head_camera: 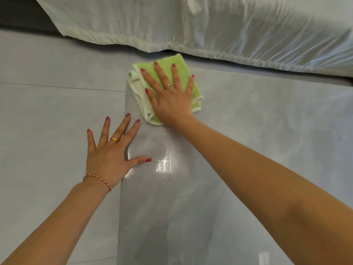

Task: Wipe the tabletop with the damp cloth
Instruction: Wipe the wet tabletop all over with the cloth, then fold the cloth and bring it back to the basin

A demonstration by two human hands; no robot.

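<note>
A folded green and cream cloth (184, 72) lies at the far left corner of a glossy grey tabletop (248, 115). My right hand (169, 96) presses flat on the cloth with fingers spread and straight. My left hand (111, 152) rests flat with spread fingers on the table's left edge, nearer to me, thumb on the top. Wet streaks and a bright glare show on the tabletop between my arms.
A white sheet-covered piece of furniture (229, 29) runs along the far side, overhanging close to the table's far edge. Grey floor tiles (47, 92) lie to the left of the table, below its edge.
</note>
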